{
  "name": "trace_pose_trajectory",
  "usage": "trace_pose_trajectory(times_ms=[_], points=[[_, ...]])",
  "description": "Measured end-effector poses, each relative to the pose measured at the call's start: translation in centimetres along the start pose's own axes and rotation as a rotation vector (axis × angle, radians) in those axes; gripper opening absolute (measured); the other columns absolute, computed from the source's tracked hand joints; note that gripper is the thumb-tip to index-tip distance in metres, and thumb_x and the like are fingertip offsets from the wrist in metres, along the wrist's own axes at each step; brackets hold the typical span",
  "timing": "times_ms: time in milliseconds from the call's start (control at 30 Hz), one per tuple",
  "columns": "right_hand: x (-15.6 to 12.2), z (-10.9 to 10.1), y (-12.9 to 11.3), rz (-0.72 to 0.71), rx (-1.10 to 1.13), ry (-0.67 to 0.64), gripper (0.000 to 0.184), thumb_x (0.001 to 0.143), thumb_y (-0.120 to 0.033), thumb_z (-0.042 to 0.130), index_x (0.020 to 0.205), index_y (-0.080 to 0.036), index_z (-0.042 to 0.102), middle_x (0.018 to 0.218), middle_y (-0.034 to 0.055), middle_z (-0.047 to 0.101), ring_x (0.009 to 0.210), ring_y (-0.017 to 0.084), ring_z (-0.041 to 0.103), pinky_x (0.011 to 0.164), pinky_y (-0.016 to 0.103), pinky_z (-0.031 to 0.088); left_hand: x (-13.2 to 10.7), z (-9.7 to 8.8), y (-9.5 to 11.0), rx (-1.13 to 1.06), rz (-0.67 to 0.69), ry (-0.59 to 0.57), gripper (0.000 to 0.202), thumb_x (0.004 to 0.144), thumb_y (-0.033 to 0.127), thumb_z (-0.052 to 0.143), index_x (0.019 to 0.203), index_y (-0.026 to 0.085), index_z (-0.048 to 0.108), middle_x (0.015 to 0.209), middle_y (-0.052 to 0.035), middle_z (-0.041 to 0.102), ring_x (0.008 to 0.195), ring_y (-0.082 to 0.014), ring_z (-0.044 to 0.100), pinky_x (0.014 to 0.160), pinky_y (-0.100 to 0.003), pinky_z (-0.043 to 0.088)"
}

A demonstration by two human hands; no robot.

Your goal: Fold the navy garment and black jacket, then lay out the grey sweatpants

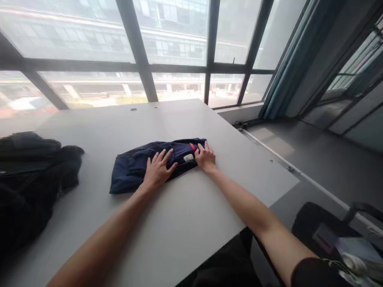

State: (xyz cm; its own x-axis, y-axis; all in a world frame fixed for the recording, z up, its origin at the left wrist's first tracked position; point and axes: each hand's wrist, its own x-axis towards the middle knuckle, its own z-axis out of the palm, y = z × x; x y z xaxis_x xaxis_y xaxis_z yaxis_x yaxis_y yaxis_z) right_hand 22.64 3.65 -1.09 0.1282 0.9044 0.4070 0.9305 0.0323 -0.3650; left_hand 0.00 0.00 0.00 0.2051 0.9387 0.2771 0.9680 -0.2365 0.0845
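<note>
A folded pair of dark blue trousers lies flat on the white table in front of me, its long side running left to right. Near its right end show a pale label patch and a short red strip. My left hand rests palm down on the middle of the cloth, fingers spread. At the right end, my right hand lies over the edge of the trousers, fingers stretched out and slightly apart. The cloth under both palms is hidden.
A heap of black clothing lies on the left of the white table. Windows stand behind it, with a blue curtain to the right. A dark chair with blurred items stands at lower right.
</note>
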Motion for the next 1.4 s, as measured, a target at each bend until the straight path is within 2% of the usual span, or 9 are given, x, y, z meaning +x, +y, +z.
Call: trace_pose_trajectory(times_ms=[133,367,600,1033,1400], points=[[0.2,-0.3,-0.1,0.014,-0.009,-0.025,0.047,0.102,-0.036,0.041,0.144,-0.026,0.059,0.158,0.0134,0.044,0.129,0.029,0.055,0.109,0.042,0.041,0.3,-0.3,0.0,0.001,0.001,-0.056,0.074,0.097,0.069,0.042,0.162,0.035,0.032,0.167,-0.0083,0.032,0.153,-0.0402,0.026,0.119,-0.067,0.021],[0.4,-0.1,-0.6,0.003,-0.038,-0.014,0.047,0.101,-0.037,0.044,0.144,-0.026,0.059,0.157,0.0117,0.047,0.126,0.030,0.056,0.108,0.043,0.043,0.6,-0.6,-0.5,-0.010,0.010,-0.077,0.086,0.090,0.076,0.046,0.164,0.036,0.025,0.169,-0.0084,0.027,0.153,-0.0442,0.023,0.120,-0.068,0.017],[0.7,-0.2,-0.5,0.016,0.025,-0.025,0.047,0.100,-0.039,0.047,0.145,-0.028,0.059,0.157,0.0107,0.047,0.125,0.029,0.056,0.108,0.043,0.041,0.9,-0.6,-0.8,-0.019,0.027,-0.092,0.089,0.088,0.079,0.046,0.163,0.036,0.027,0.169,-0.0091,0.026,0.152,-0.0474,0.021,0.119,-0.070,0.015],[0.5,-0.7,-0.8,0.030,0.071,-0.070,0.049,0.102,-0.039,0.043,0.147,-0.026,0.057,0.161,0.0112,0.041,0.131,0.031,0.050,0.112,0.044,0.034,1.2,-0.6,-0.8,-0.069,0.036,-0.076,0.086,0.088,0.077,0.046,0.160,0.031,0.038,0.166,-0.0127,0.032,0.150,-0.0491,0.024,0.117,-0.072,0.016],[0.4,-1.4,-1.1,0.039,0.026,-0.088,0.050,0.101,-0.038,0.043,0.148,-0.027,0.056,0.160,0.0097,0.043,0.132,0.031,0.050,0.112,0.043,0.035,1.0,-0.6,-0.9,-0.089,0.033,-0.090,0.090,0.085,0.082,0.043,0.161,0.034,0.034,0.168,-0.0099,0.029,0.152,-0.0473,0.021,0.121,-0.067,0.012]])
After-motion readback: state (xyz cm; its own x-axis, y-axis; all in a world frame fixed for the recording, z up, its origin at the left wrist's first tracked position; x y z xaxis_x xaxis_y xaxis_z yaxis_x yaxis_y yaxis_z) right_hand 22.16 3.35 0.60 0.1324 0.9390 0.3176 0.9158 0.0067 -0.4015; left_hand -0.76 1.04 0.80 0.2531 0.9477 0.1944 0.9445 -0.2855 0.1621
